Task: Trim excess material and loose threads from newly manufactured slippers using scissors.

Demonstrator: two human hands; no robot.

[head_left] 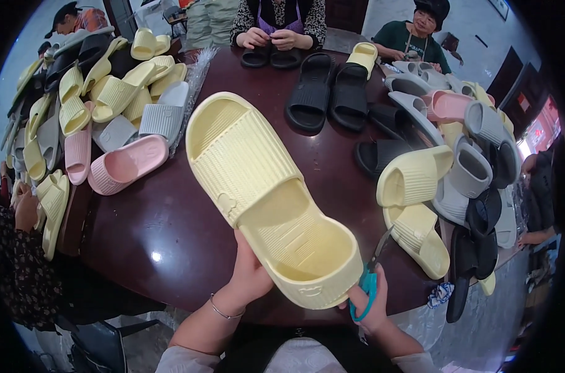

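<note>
Head view, yellow slipper (275, 202), raised strap emblem (229, 202)

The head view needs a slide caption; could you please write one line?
The left hand holds a yellow slipper over a dark red table; the right hand grips teal-handled scissors.

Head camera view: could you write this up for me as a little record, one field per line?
Left hand: the person's left hand supports a large-looking yellow slipper from below, toe end pointing away
Right hand: the right hand, at the slipper's heel, holds teal-handled scissors
Left wrist: thin bracelet
Surface: glossy dark red table
Left side: heaped slippers, yellow, pink, grey, black
Right side: another mixed heap, same colours
Opposite: a co-worker's hands at black slippers
</note>
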